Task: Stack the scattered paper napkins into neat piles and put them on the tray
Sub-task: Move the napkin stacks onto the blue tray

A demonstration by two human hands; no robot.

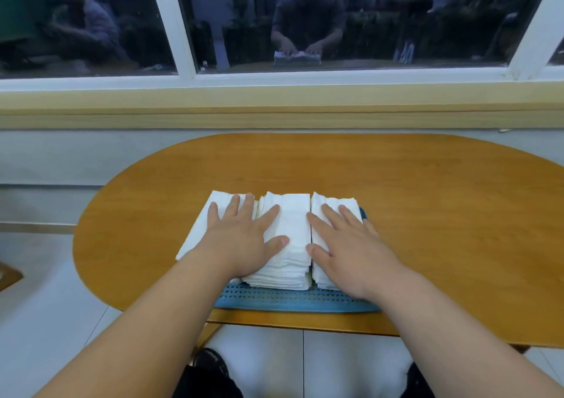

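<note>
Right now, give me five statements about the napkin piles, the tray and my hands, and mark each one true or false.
1. The left pile, middle pile and right pile of white napkins stand side by side. True.
2. The left hand holds one napkin up in the air. False: it lies flat, fingers spread, across the left and middle piles.
3. The right hand rests flat on the right pile. True.
4. The tray is red and solid. False: it is blue, with rows of small holes along its near rim.
5. The table has a glass top. False: it is a wooden top with rounded ends.
</note>
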